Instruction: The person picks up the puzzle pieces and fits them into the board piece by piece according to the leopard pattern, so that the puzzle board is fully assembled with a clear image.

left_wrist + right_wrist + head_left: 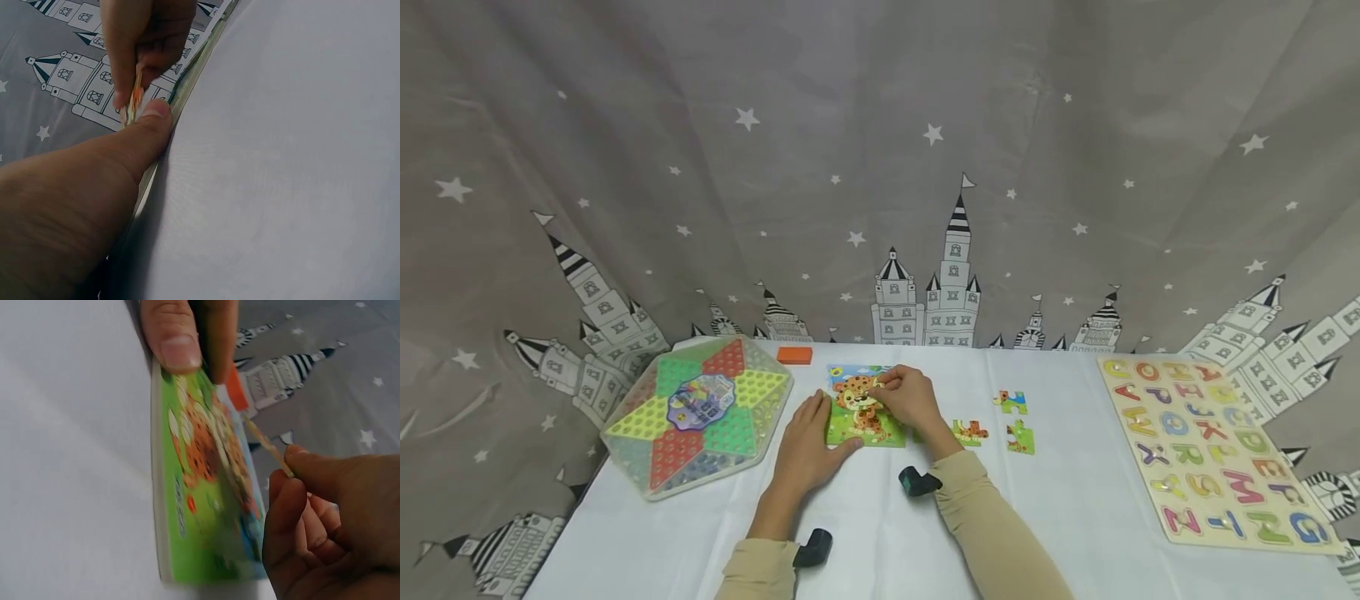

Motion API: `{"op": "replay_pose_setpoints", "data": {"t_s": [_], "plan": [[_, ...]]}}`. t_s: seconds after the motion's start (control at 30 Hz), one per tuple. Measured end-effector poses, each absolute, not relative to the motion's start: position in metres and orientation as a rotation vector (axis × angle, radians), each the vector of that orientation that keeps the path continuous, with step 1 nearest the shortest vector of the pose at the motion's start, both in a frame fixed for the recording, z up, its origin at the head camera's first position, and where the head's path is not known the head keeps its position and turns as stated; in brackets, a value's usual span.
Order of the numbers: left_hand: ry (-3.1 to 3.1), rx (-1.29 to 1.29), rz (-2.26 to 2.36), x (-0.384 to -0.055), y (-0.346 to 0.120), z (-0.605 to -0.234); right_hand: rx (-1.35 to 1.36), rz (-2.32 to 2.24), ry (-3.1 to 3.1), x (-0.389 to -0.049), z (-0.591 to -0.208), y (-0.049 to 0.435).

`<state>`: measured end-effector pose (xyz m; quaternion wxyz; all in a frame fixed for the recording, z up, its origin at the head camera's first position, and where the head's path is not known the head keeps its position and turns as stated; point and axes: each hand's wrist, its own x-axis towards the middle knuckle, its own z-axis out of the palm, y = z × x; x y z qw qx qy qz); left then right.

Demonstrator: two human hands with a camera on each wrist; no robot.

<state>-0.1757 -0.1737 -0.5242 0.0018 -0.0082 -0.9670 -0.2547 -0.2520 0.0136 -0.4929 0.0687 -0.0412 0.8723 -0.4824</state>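
Note:
A flat jigsaw puzzle (845,435) with a cartoon leopard on green and blue lies on the white table. My left hand (809,446) rests at its left side, fingers stretched along the edge. The left thumb (180,351) touches the near edge. Over the puzzle's upper right part, my right hand (913,402) pinches a thin puzzle piece (269,447) between thumb and forefinger. The piece is held edge-on above the board, so its printed face is mostly hidden. Loose puzzle pieces lie to the right, among them a blue one (1013,402), a spotted one (972,432) and a green one (1020,438).
A hexagonal Chinese checkers box (730,433) lies at the left. Behind the puzzle's left corner sits an orange block (794,356). The wooden alphabet board (1217,450) covers the right end of the table. A grey castle-print curtain (880,167) hangs along the back edge.

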Motion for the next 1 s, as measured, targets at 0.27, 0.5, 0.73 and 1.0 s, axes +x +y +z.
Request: {"op": "replay_pose_setpoints", "data": {"t_s": [0.27, 0.5, 0.73, 1.0], "plan": [[-3.026, -0.04, -0.798, -0.175, -0.173, -0.525, -0.042, -1.321, 2.686, -0.257, -0.498, -0.006], [-3.022, -0.03, -0.801, -0.174, -0.174, -0.524, 0.008, -1.236, 2.724, -0.257, -0.494, -0.016], [-3.022, -0.023, -0.785, -0.173, -0.173, -0.523, 0.023, -1.157, 2.734, -0.258, -0.489, -0.019], [-3.025, -0.034, -0.785, -0.175, -0.173, -0.523, 0.02, -1.046, 2.75, -0.26, -0.487, -0.019]]}}
